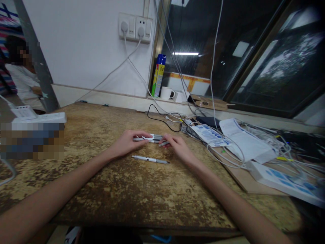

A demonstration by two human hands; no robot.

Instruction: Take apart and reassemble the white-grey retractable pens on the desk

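Several grey-and-white pens (155, 139) lie side by side between my two hands, low over the worn wooden table. My left hand (128, 144) is closed around their left ends, thumb on the near side and fingers on the far side. At the right ends, the fingers of my right hand (176, 145) are pinched together, with a grey pen end (164, 144) showing beneath them. Which of the pens each hand grips is partly hidden by the fingers. Nearer to me, a single pen (150, 159) rests alone on the table, its tip to the right.
On the right of the table (142, 196) are tangled cables, white paper packets (210, 135) and a white-and-blue box (281, 179) on a board. A power strip (40, 118) stands at left. A spray can (158, 76) and mug (167, 93) are on the sill. A person (21, 78) is at far left.
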